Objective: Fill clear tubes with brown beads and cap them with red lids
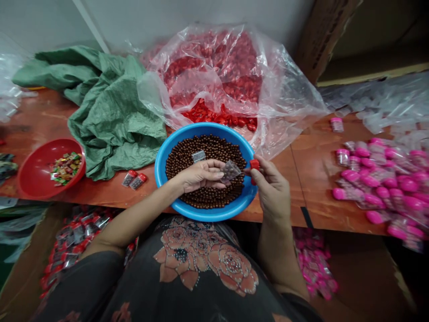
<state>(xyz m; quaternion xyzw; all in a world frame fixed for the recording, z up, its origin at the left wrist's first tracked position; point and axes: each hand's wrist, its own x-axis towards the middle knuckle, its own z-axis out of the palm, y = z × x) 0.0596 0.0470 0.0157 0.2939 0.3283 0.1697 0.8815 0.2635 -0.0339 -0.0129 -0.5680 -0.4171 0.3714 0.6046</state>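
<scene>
Over a blue basin (248,203) of small brown balls (208,197), my left hand (203,175) holds a small clear container (230,172) with dark contents between thumb and fingers. The container tilts toward my right hand. My right hand (273,185), at the basin's right rim, pinches a red cap (254,164), apart from the container. Another clear container (199,156) lies on the balls behind my left hand. Two red-capped containers (137,181) rest on the table left of the basin.
Behind the basin is a clear plastic bag (281,98) of red pieces. A green cloth (110,120) and red bowl (36,172) lie left. Pink-capped containers (385,179) are piled right. Open boxes below the table hold red-capped (78,232) and pink-capped containers (315,264).
</scene>
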